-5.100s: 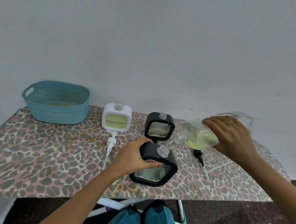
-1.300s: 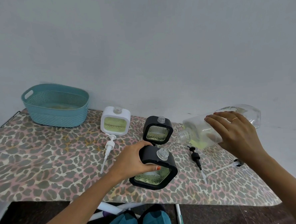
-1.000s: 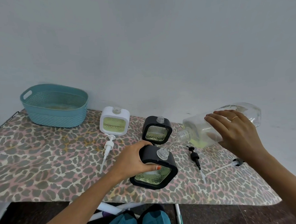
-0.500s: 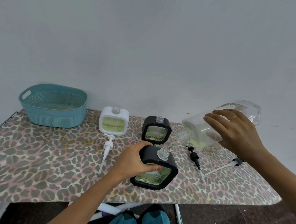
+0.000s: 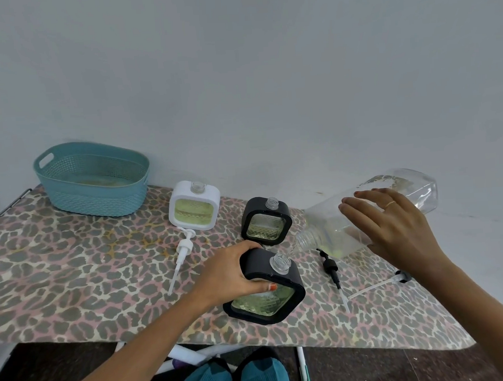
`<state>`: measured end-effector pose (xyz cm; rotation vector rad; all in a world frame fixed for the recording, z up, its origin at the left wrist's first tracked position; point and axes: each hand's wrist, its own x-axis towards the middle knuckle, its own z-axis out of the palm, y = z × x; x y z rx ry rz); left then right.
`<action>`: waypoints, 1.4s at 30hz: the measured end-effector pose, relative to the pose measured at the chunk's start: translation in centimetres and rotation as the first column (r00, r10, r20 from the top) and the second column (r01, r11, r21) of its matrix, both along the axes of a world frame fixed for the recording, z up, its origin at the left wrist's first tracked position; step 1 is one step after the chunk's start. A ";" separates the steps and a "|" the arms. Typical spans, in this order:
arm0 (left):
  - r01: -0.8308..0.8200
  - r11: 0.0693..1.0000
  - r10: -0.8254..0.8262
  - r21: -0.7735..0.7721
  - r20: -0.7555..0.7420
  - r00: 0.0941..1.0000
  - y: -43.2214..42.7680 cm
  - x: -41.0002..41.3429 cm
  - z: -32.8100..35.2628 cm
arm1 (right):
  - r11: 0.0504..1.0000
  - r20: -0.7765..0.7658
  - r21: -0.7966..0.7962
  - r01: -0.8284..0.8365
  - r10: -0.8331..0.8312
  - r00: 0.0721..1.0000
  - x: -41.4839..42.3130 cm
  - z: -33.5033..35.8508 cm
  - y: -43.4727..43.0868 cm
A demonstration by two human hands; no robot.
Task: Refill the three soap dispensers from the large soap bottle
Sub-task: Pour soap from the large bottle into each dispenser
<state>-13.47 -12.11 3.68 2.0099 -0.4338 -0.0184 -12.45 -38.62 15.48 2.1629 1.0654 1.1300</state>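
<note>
My left hand (image 5: 230,275) grips the near black dispenser (image 5: 268,292) by its top left corner, near the table's front edge. My right hand (image 5: 394,228) holds the large clear soap bottle (image 5: 335,226) tilted mouth-down to the left. A thin stream runs from the bottle's neck into the dispenser's open clear neck. Only a little yellow-green soap lies in the bottle's low side. A second black dispenser (image 5: 266,221) and a white dispenser (image 5: 194,205) stand behind, both uncapped, with soap showing in their windows.
A teal basket (image 5: 92,179) stands at the back left of the leopard-print table (image 5: 73,275). A white pump (image 5: 182,253) lies left of my left hand. A black pump (image 5: 331,269) and another pump (image 5: 397,278) lie at the right.
The large bottle has emptied much further since five seconds ago and its rear end is raised slightly. The near dispenser's soap level has risen. Both hands stay in place.
</note>
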 end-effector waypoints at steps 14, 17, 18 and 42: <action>0.006 1.000 -0.007 0.012 0.018 1.000 -0.2 -0.1 -0.1 | 0.999 0.018 -0.053 -0.008 0.009 1.000 0.1 0.2 0.4; 0.004 1.000 -0.005 0.028 0.020 1.000 -0.3 -0.2 0.0 | 0.998 0.024 -0.064 -0.013 0.015 1.000 0.1 0.3 0.6; 0.004 0.999 -0.004 0.032 0.019 1.000 -0.3 -0.2 0.0 | 0.998 0.023 -0.064 -0.019 0.021 1.000 0.1 0.4 0.7; 0.013 1.000 -0.013 0.014 -0.006 1.000 -0.5 -0.2 0.0 | 0.983 0.097 -0.167 -0.079 0.096 0.991 0.0 1.6 1.2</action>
